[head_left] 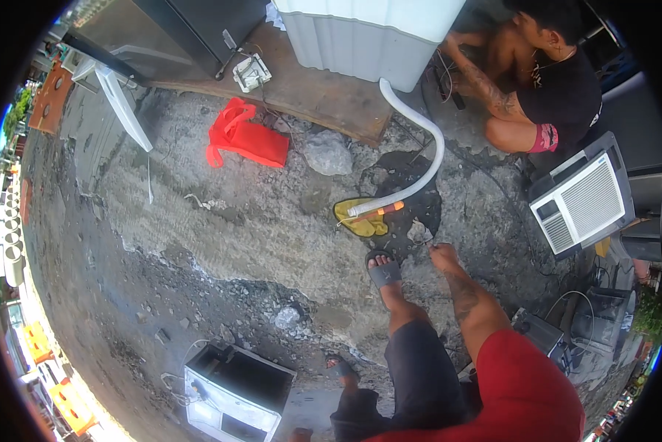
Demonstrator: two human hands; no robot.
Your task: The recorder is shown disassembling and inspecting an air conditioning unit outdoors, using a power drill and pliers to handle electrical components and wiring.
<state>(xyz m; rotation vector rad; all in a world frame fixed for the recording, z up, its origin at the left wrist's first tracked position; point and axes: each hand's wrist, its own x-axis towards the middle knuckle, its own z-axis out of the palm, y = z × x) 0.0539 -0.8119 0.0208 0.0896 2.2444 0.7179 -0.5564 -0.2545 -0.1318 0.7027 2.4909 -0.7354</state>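
My right hand, on a tattooed forearm with a red sleeve, reaches down over the wet ground just beyond my sandalled foot. Its fingers are curled closed; what they hold, if anything, is too small to make out. A pale crumpled lump lies right by the fingertips. To its left, the end of a bent grey-white hose rests on a yellow cloth-like piece, with an orange piece alongside. A blurred patch of skin at the lower edge may be my left hand; its fingers cannot be told.
The hose comes from below a large grey-white tub on a wooden board. A person crouches at the right. Around stand a window air conditioner, a red bag, a rock and an open white appliance casing.
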